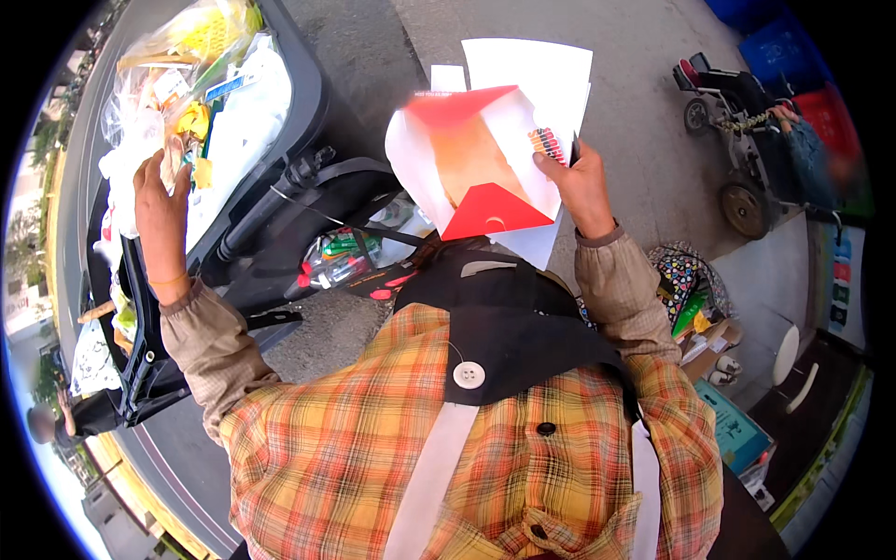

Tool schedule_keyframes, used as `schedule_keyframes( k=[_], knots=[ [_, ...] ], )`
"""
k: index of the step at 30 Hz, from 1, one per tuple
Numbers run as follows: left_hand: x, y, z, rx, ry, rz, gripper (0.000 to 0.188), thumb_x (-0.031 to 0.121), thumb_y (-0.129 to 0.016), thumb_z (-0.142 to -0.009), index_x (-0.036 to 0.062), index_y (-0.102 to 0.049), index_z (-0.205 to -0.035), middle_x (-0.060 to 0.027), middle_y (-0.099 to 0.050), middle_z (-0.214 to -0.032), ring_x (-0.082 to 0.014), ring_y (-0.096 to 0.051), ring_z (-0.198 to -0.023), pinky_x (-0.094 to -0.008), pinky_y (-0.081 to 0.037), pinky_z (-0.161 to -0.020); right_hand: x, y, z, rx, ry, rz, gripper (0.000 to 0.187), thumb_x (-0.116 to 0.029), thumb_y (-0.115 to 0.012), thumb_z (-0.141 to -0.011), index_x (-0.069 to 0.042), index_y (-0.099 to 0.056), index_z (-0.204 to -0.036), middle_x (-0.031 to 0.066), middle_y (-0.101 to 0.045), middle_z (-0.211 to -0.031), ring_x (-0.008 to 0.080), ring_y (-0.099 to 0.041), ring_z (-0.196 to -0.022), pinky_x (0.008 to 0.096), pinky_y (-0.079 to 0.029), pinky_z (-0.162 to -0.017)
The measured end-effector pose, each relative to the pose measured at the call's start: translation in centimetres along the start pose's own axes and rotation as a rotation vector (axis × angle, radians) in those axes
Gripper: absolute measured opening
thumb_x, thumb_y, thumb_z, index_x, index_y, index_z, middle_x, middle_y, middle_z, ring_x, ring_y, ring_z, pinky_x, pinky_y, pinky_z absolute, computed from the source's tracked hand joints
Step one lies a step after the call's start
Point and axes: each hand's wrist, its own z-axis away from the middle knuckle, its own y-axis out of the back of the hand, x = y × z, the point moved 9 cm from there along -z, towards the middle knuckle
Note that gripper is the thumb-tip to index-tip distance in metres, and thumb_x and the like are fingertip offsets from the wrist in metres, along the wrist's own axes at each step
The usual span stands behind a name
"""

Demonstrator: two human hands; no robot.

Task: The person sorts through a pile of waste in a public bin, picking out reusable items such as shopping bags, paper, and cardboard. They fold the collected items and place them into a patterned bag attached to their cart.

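Observation:
My right hand (pixel 581 185) grips an opened-out red and white paper food carton (pixel 465 201) by its right edge, thumb on top. Its inside looks orange-brown in the middle, and a red pointed flap faces me. Several white paper sheets (pixel 537 63) stick out behind the carton, apparently held with it. On the left, my left hand (pixel 161 213) reaches over a dark wheeled bin (pixel 313 89) heaped with trash. Its thumb and fingers are apart, close to a pale tan scrap (pixel 172 157); whether they touch it I cannot make out.
Clear plastic bags (pixel 140 103) and yellow scraps (pixel 194 119) fill the bin. Below it hangs a bag with bottles (pixel 341 257). A wheeled chair or cart (pixel 747 140) stands right, near blue and red bins (pixel 779 56). Boxes (pixel 733 425) lie lower right. Another person (pixel 79 415) is far left.

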Motion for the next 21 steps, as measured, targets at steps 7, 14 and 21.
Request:
schedule_keyframes(
  k=[7,14,21],
  knots=[
    [30.7,0.6,6.7,-0.460,-0.666,1.161,0.017,-0.005,-0.054,-0.081,-0.0015,-0.061,-0.097,-0.0142,-0.059,-0.097,-0.0239,-0.060,-0.082,-0.0284,-0.048,-0.074,-3.7,5.5,4.7,0.412,0.232,0.335,0.029,-0.009,-0.064,-0.075,0.004,-0.058,-0.100,0.0120,-0.065,-0.077,0.0135,-0.059,-0.067,0.0293,-0.045,-0.058],
    [40.5,-12.4,8.5,-0.451,-1.064,0.543,0.057,0.014,-0.059,-0.074,0.0098,-0.039,-0.127,-0.0146,-0.055,-0.112,-0.0292,-0.060,-0.088,-0.0347,-0.050,-0.072,-1.2,8.7,7.4,0.412,-0.048,-0.015,0.028,-0.001,-0.062,-0.073,0.007,-0.057,-0.099,0.0108,-0.065,-0.085,0.0130,-0.059,-0.073,0.0276,-0.047,-0.065],
    [42.5,-10.2,10.7,-0.481,-1.190,0.668,0.052,0.013,-0.059,-0.073,0.0124,-0.042,-0.122,-0.0119,-0.057,-0.100,-0.0291,-0.061,-0.081,-0.0360,-0.050,-0.064,1.6,9.8,10.4,0.485,-0.128,-0.160,0.025,-0.001,-0.061,-0.073,0.008,-0.058,-0.097,0.0107,-0.064,-0.086,0.0131,-0.059,-0.072,0.0273,-0.048,-0.063]
  ],
)
